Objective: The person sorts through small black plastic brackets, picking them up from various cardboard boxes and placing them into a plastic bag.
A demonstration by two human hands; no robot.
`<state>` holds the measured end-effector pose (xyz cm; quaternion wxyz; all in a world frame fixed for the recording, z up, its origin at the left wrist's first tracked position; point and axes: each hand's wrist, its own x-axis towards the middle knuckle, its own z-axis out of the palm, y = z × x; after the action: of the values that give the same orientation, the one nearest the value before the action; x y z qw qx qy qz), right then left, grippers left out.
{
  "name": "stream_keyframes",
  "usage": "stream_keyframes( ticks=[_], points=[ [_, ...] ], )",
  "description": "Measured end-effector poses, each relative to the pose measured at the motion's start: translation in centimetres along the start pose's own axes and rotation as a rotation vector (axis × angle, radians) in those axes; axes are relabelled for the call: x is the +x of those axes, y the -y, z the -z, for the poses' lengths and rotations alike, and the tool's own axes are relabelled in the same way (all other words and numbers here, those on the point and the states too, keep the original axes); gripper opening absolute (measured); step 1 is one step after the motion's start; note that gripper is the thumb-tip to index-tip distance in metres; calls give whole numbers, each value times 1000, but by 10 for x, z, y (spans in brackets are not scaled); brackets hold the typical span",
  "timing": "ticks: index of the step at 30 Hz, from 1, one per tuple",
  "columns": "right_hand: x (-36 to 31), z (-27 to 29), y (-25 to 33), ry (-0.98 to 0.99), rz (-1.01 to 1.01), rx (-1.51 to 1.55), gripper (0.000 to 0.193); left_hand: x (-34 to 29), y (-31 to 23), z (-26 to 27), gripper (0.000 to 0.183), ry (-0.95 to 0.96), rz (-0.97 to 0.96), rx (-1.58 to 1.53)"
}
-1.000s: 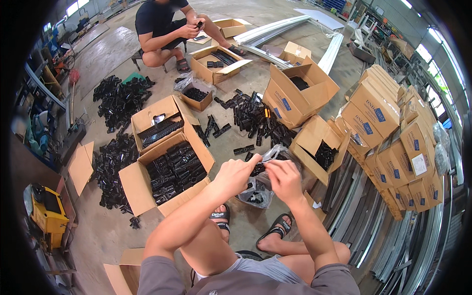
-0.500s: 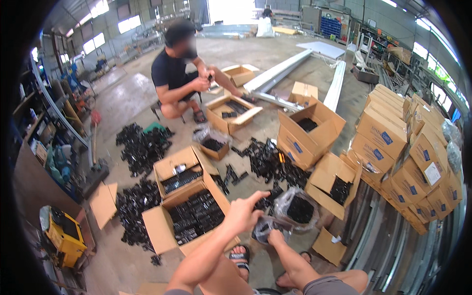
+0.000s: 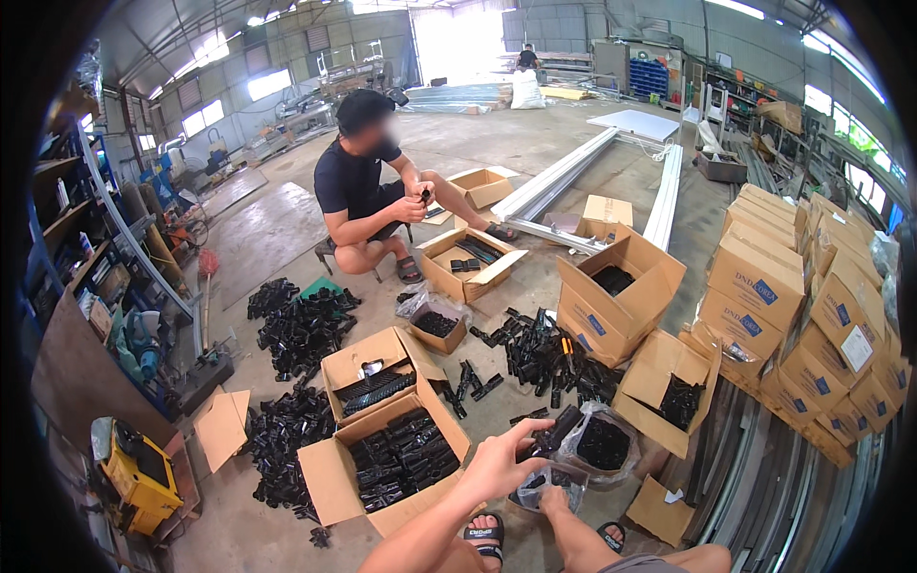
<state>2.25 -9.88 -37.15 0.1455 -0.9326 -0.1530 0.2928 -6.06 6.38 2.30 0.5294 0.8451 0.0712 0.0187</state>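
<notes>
My left hand (image 3: 506,462) is raised in front of me, thumb and forefinger closed on a black plastic fitting (image 3: 558,429) that tilts up to the right. Just below it, my right hand (image 3: 552,498) dips into a clear plastic bag (image 3: 576,487), and its fingers are hidden there. Behind that bag stands another clear bag, opened wide around a heap of small black parts (image 3: 604,444). To the left, a cardboard box (image 3: 320,482) holds rows of black fittings (image 3: 401,460).
A co-worker (image 3: 358,191) sits on a low stool, both hands on a small black part. Loose black fittings (image 3: 296,439) lie heaped on the floor. Stacked cartons (image 3: 750,277) and long metal profiles (image 3: 755,477) are at the right; a yellow machine (image 3: 143,473) stands at the left.
The whole view has shifted, so the scene sits lower and further right. My left hand has turned, its forefinger now bent and the black fitting showing more fully. My right hand stays at the bag.
</notes>
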Motion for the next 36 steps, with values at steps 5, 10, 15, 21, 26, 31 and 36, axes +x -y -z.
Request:
stream_keyframes(
  ticks=[5,10,15,21,26,31,36],
  points=[
    [-12,6,7,-58,9,80,24,-1,-1,-4,59,63,19,-122],
    [-24,31,-3,-458,85,453,17,9,13,-6,62,88,69,-614],
    [-92,151,42,-571,232,1190,20,10,19,-3,66,45,188,-863],
    [-173,273,120,-628,574,1373,21,8,13,-12,65,83,162,-901],
    [-183,277,135,-832,590,1052,19,3,8,-16,64,62,124,-857],
    [-183,275,136,-841,584,1041,15,0,8,-18,65,57,94,-872],
    [-185,277,139,-881,600,1008,15,-2,7,-16,66,60,85,-845]
  ],
)
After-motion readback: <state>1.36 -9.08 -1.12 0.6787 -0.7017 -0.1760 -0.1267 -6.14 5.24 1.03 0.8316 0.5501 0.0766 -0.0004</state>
